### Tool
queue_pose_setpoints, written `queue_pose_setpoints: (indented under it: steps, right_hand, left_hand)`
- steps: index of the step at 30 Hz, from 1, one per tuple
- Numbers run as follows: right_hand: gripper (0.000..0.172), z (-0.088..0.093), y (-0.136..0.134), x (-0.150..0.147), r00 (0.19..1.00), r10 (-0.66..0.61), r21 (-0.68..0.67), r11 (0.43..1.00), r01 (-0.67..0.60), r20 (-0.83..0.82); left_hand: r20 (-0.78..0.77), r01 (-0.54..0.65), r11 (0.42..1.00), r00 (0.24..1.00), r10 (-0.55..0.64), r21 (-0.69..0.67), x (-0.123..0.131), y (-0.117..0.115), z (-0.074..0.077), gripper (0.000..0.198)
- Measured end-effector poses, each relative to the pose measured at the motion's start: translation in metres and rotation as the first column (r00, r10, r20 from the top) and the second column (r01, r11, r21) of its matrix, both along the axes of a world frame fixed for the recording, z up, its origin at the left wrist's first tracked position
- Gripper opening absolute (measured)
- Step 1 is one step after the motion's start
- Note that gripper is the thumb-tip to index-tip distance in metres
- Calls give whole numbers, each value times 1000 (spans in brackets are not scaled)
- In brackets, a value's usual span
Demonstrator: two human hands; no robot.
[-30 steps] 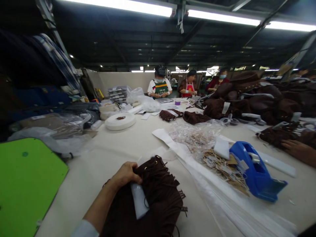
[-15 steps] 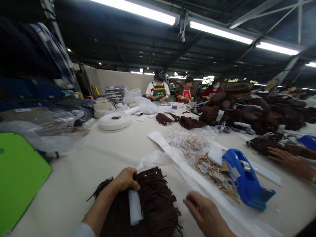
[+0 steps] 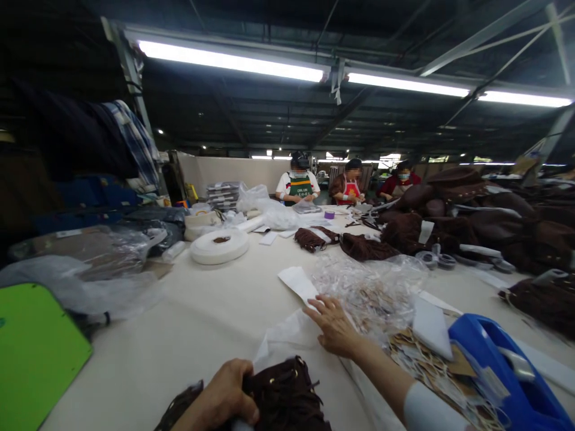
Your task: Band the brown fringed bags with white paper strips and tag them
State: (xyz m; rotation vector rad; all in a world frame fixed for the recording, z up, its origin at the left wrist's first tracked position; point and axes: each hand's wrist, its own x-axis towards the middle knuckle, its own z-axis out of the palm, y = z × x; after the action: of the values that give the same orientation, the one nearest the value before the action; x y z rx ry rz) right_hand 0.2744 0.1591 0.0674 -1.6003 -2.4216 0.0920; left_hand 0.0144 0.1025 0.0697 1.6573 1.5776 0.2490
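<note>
Shows at far left a green board (image 3: 40,353) and, farther back on the table (image 3: 166,341), a white roll (image 3: 220,254). Grips in the left hand (image 3: 227,395), at the bottom edge of view, a brown fringed bag (image 3: 287,398) near its eyelets. Includes just beyond the bag a thin white sheet (image 3: 287,338). Spreads the right hand (image 3: 336,329), palm down and unclenched, over a white strip (image 3: 297,281); cannot tell whether touching. Continues rightward with clear plastic (image 3: 372,287), a white block (image 3: 431,328), corded tags (image 3: 438,374) and a blue dispenser (image 3: 525,401). Ends behind these with a brown pile (image 3: 494,224).
</note>
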Motion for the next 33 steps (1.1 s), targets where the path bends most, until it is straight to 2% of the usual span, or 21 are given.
queue_pose_setpoints:
  steps: [2, 3, 4, 6, 8, 11, 14, 20, 24, 28, 31, 33]
  right_hand:
    - [29, 4, 14, 0, 999, 38, -41, 998, -38, 10]
    - [14, 8, 24, 4, 1000, 1, -47, 999, 0, 11]
    - [6, 11, 34, 10, 997, -72, -38, 997, 72, 10]
    - [13, 19, 57, 27, 959, -285, 8, 959, 285, 1]
    - [22, 27, 81, 44, 871, -490, 50, 870, 491, -14]
    - [24, 32, 112, 59, 766, -643, 59, 764, 643, -19]
    - [23, 29, 134, 58, 742, -670, 54, 740, 670, -17]
    - [22, 25, 157, 42, 752, -658, 68, 750, 658, -38]
    - [22, 38, 155, 32, 774, -627, 132, 763, 633, -89]
    - [27, 58, 154, 26, 789, -597, 189, 766, 614, -143]
    - [24, 69, 161, 27, 779, -613, 113, 771, 627, -134]
    - [22, 70, 165, 26, 771, -625, 50, 772, 634, -121]
  left_hand:
    - [-16, -19, 1000, 1000, 19, -8, 0, 0, -2, 28]
    - [-25, -32, 999, 999, 32, -17, 0, 0, -3, 28]
    - [-35, -46, 999, 998, 45, -24, 0, 0, -5, 28]
    - [-52, -46, 999, 998, 45, -22, 0, 0, -7, 24]
    - [-66, -12, 1000, 998, 13, 2, 0, 1, -9, 19]
    - [-83, 18, 1000, 996, -17, 9, 0, 3, -9, 15]
    - [-79, -14, 1000, 997, 13, -19, 0, 3, -9, 20]
    - [-71, -43, 998, 997, 40, -49, -2, 2, -7, 25]
    - [-63, -41, 997, 997, 37, -62, -2, 2, -6, 33]
    - [-31, -24, 1000, 999, 25, 10, -1, 1, -8, 16]
    - [-48, -20, 999, 999, 22, 31, -1, 1, -10, 12]
    - [-50, -45, 999, 998, 46, 22, -1, 1, -10, 17]
